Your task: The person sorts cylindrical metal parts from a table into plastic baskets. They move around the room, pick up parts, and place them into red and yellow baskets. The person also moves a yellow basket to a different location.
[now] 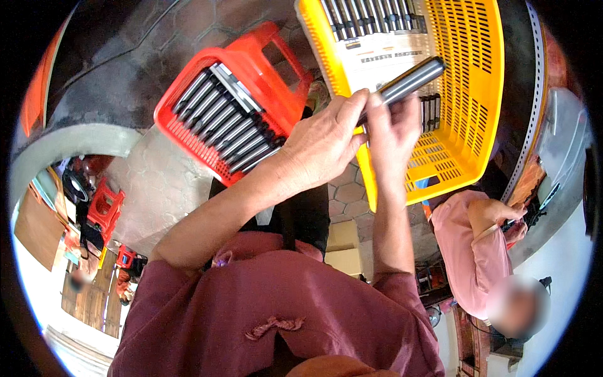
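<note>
A shiny metal rod [414, 78] with a dark tip slants up and to the right from my two hands, over the yellow crate. My right hand [392, 122] is closed around its lower part. My left hand [326, 135] is closed at the rod's near end, its fingers against the right hand; that end is hidden. In the red basket [164, 119] to the left, several similar metal rods [220, 125] lie side by side. The yellow crate [480, 135] holds rows of metal rods [377, 16] at the far side and a few more by my right hand, with a printed sheet [383, 60] between.
Another person [474, 251] in a pink top is at the right, hands near the crate's side. A perforated metal rail [531, 94] runs along the right. Red plastic stools [103, 207] stand at the left on the tiled floor [157, 182]. A cardboard box [344, 251] lies below the crate.
</note>
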A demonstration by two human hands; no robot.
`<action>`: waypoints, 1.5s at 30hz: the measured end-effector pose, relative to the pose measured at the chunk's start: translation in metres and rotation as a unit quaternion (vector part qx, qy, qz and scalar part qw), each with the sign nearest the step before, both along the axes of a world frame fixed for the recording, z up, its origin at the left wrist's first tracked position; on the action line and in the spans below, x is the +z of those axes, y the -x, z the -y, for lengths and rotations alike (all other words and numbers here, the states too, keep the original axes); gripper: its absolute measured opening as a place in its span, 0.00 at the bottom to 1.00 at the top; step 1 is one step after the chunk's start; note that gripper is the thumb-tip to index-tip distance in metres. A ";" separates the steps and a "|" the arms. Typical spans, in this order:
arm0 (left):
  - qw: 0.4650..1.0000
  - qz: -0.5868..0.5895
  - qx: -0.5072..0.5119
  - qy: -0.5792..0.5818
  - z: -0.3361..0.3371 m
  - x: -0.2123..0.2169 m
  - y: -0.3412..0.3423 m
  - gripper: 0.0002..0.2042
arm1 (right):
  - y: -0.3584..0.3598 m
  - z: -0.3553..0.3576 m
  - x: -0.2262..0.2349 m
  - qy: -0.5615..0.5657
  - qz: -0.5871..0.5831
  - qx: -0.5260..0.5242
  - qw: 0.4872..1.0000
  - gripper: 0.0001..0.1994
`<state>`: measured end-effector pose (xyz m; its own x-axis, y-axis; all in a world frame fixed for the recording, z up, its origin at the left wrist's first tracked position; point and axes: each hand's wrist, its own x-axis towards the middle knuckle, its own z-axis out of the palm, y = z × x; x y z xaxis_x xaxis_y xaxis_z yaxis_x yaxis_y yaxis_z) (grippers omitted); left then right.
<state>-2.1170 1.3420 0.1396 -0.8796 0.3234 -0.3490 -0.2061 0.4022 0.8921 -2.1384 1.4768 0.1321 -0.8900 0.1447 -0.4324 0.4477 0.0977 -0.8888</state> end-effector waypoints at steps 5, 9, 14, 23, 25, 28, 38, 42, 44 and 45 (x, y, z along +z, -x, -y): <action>0.998 -0.062 -0.019 0.002 -0.013 -0.020 0.009 0.16 | 0.137 -0.125 -0.122 -0.317 -0.029 0.221 0.922 0.15; 0.998 0.010 -0.004 -0.061 0.010 -0.003 -0.009 0.09 | 0.223 -0.218 -0.245 -0.454 0.024 0.327 0.828 0.22; 0.992 0.064 0.086 0.072 0.051 0.008 -0.074 0.10 | 0.272 -0.201 -0.289 -0.561 0.020 0.405 0.721 0.22; 0.939 0.222 0.189 0.182 0.074 0.008 -0.116 0.07 | 0.282 -0.207 -0.307 -0.617 -0.006 0.413 0.670 0.19; 0.932 0.235 0.193 0.195 0.079 0.004 -0.122 0.06 | 0.283 -0.191 -0.289 -0.612 0.030 0.408 0.677 0.18; 0.924 0.245 0.214 0.204 0.087 -0.003 -0.135 0.06 | 0.294 -0.202 -0.314 -0.611 -0.002 0.404 0.681 0.17; 0.887 0.288 0.301 0.199 0.106 -0.017 -0.186 0.08 | 0.290 -0.224 -0.296 -0.630 0.013 0.346 0.695 0.18; 0.879 0.296 0.323 0.188 0.122 -0.015 -0.200 0.08 | 0.264 -0.229 -0.283 -0.594 -0.030 0.310 0.742 0.19; 0.878 0.300 0.321 0.190 0.124 -0.012 -0.204 0.08 | 0.247 -0.255 -0.311 -0.528 -0.127 0.289 0.788 0.15; 0.872 0.307 0.331 0.187 0.121 -0.011 -0.210 0.08 | 0.243 -0.250 -0.308 -0.530 -0.143 0.279 0.788 0.14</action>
